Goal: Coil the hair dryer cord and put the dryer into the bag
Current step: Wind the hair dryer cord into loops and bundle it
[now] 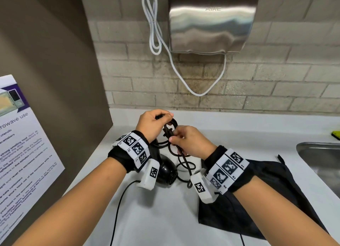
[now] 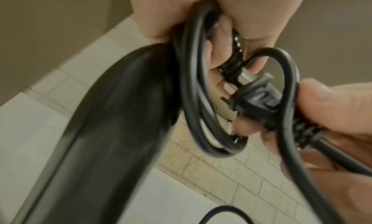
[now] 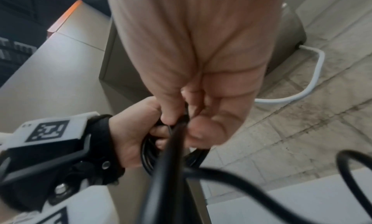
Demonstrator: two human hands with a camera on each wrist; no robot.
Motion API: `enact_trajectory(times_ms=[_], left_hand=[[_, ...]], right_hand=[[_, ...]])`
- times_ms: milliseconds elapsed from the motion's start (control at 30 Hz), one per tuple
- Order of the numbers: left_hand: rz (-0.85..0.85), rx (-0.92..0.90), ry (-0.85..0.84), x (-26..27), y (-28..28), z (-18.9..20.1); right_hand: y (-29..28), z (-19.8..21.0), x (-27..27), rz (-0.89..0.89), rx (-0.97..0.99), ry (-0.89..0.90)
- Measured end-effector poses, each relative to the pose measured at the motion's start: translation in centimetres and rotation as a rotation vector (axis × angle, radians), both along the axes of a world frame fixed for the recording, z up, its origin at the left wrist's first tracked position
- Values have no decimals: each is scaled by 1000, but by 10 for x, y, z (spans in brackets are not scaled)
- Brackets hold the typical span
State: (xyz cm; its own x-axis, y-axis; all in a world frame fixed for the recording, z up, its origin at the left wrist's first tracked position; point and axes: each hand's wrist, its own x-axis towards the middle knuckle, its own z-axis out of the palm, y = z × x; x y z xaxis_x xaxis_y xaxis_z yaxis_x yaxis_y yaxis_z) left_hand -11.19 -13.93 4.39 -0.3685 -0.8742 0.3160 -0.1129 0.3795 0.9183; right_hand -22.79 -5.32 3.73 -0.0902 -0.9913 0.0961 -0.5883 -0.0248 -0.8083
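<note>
On the tabletop (image 1: 239,135), the black bag (image 1: 276,199) is laid nearest, flat. Beyond it, the hair dryer (image 1: 166,170) is stood under the wrists. Farther, coiled cord (image 2: 193,100) is clamped in the left hand (image 1: 152,126); the plug (image 2: 255,103) is pinched by the right hand (image 1: 191,142). Coiling seems nearly finished; tucking the plug is likely needed next.

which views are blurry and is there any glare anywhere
Head view: sharp, with bright streaky reflections on the steel hand dryer and wide-angle bending at the edges. Left wrist view: the hair dryer is smeared by blur. Right wrist view: the near cord is out of focus.
</note>
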Motion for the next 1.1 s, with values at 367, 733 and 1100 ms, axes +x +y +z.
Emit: enact_trajectory(times_ms=[367,733,1100], left_hand=[[-176,-45,-22,5,5,-1],[-279,-143,-90,11,12,-3],[-183,-90,-73,37,5,-5]], right_hand=[[-9,-5,-8,-76,126,-308],[-16,13,-17,119,90,-163],[-33,28,-83,-364,-211,-474]])
